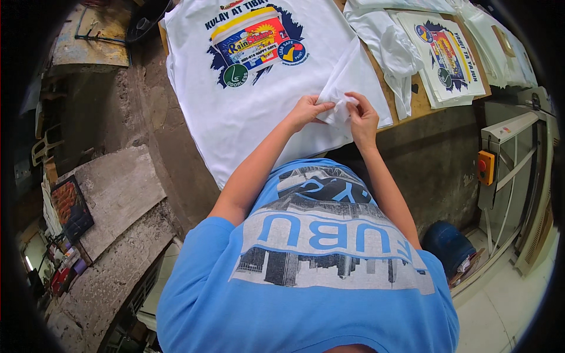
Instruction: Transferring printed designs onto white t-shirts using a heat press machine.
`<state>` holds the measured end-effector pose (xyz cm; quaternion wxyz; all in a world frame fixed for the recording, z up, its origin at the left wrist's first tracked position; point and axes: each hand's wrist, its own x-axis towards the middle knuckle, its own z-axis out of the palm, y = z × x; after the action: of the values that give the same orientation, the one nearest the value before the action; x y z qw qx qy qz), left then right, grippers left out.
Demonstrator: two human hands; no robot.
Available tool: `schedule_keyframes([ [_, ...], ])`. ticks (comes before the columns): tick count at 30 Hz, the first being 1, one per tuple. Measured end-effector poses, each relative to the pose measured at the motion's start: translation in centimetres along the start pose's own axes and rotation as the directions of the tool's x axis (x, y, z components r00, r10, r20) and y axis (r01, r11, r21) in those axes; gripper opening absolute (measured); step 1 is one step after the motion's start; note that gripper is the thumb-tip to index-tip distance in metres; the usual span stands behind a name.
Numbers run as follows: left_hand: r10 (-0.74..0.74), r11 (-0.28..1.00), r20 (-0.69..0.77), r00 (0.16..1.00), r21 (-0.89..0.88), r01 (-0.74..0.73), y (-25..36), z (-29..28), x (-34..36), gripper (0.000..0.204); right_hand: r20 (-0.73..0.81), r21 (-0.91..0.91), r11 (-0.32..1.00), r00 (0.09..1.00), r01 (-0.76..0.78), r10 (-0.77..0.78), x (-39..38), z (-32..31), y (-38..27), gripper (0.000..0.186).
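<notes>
At the far left of the frame I can see a dark-edged picture (72, 207) leaning by a grey concrete slab (120, 194). Right of that, from the upper centre down toward the middle, a large white cloth (241, 112) lies spread out, printed with a paint bucket and round badges in blue and green. At its lower right corner, the person's left hand (305, 113) has its thumb laid over a fold and its fingers curled beneath, the gap closed down to the cloth's thickness. Just beside it, the right hand (365, 122) has its thumb and forefinger bent and nearly meeting on a small bunched bit of the same corner; I can't make out how tightly they press. The other right fingers are loosely curled. Farther right, a crumpled white bundle (398, 62) hangs over the edge of the wooden worktop (421, 103), and near it sits a stack of printed white pieces (438, 59). A blue drum (445, 247) stands lower right, below an orange switch box (485, 167).
</notes>
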<state>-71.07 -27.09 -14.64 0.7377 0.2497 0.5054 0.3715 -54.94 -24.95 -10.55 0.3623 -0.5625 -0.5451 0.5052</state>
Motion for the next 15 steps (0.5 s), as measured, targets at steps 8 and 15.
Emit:
schedule_keyframes([
  [8, -0.005, 1.000, -0.012, 1.000, 0.017, 0.005, 0.1, 0.0, -0.1, 0.028, -0.013, -0.273, 0.951, 0.988, 0.143, -0.152, 0.4, 0.3, -0.4, 0.014],
  [15, 0.003, 1.000, 0.008, 1.000, 0.017, -0.003, -0.2, -0.3, 0.0, 0.028, 0.075, -0.263, 0.955, 0.990, 0.139, -0.123, 0.8, 0.3, 0.1, 0.016],
])
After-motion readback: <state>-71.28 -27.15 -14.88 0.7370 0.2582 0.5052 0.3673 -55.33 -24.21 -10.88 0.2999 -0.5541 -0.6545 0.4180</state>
